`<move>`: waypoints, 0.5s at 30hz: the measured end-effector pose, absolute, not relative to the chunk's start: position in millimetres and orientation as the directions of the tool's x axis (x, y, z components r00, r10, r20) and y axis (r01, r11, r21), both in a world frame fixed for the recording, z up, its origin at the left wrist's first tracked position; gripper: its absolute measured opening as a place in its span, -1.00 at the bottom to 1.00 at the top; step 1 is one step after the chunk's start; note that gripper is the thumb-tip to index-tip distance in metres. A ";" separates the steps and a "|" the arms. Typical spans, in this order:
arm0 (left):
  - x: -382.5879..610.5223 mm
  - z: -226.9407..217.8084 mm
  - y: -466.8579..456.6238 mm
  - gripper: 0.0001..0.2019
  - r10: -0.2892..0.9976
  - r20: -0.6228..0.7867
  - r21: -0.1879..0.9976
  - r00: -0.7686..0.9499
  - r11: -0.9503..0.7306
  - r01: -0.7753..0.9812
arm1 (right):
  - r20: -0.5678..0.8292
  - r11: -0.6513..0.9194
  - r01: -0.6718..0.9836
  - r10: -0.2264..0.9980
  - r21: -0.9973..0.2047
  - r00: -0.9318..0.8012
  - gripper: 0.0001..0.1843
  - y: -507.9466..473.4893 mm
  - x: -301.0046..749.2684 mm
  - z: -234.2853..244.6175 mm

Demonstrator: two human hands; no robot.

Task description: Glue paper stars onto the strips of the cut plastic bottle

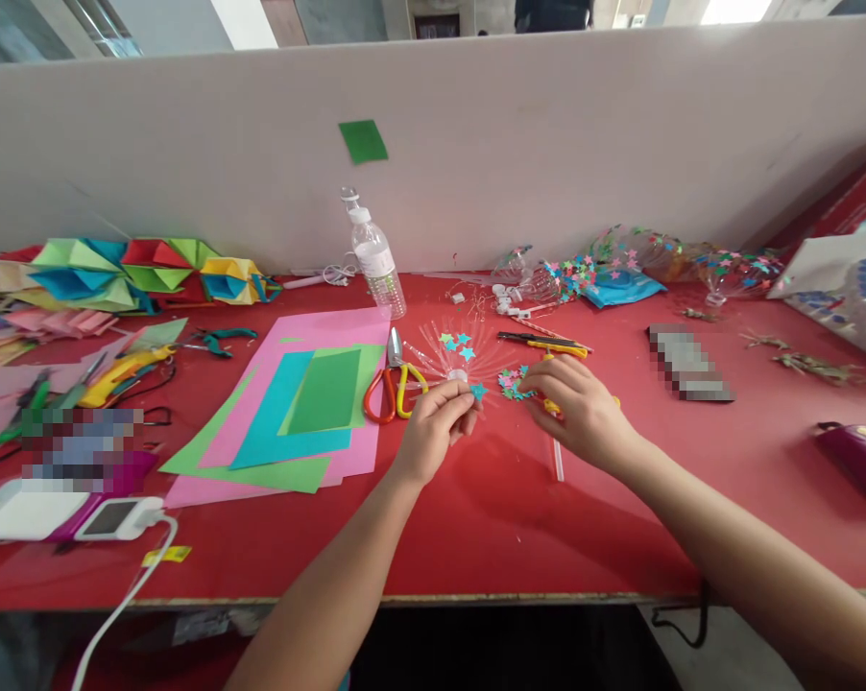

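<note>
My left hand [437,427] is closed in a pinch on the base of a clear plastic fringe piece [456,353] that fans out over the red table [491,518]. Small teal stars stick to its strips, one star [479,391] right by my fingertips. My right hand [581,408] rests palm down with its fingers curled over a little pile of paper stars [512,383]. A yellow object [552,406] peeks from under that hand; what the fingers grip is hidden.
Scissors [391,384] with red and yellow handles lie beside stacked pink, teal and green paper sheets [303,408]. A water bottle [376,259] stands behind. A yellow cutter [548,344], folded paper shapes [127,272], star-covered plastic pieces [620,259] and a white partition [548,144] surround the spot.
</note>
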State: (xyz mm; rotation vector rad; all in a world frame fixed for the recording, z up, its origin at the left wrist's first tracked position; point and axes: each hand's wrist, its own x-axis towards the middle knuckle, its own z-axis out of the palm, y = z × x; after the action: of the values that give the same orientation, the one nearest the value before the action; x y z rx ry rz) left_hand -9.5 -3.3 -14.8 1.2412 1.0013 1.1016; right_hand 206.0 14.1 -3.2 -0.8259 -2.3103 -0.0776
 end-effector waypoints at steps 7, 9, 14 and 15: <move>-10.3 -12.4 -5.8 -0.80 0.935 -0.084 0.959 0.344 0.170 -0.228 | 0.679 0.902 0.432 0.309 0.014 -0.667 -0.91 13.9 171.8 12.0; -10.9 -10.9 -6.5 -0.81 0.927 -0.098 0.949 0.362 0.197 -0.248 | 0.705 0.905 0.425 0.299 0.004 -0.643 -0.91 15.7 171.2 10.6; -15.9 -5.7 -4.8 -0.79 0.964 -0.029 0.976 0.265 0.084 -0.199 | 0.743 0.909 0.416 0.298 -0.030 -0.599 -0.95 24.5 171.8 13.4; -17.9 -4.5 -3.0 -0.79 0.979 0.002 0.983 0.202 0.034 -0.179 | 0.751 0.905 0.424 0.309 -0.042 -0.584 -0.95 27.5 171.8 15.4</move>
State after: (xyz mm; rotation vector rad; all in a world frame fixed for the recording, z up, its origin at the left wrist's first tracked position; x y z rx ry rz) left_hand -17.9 -3.0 -4.5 1.1525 0.9367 1.1297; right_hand 171.8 27.5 15.4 -0.5206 -2.2377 -0.1789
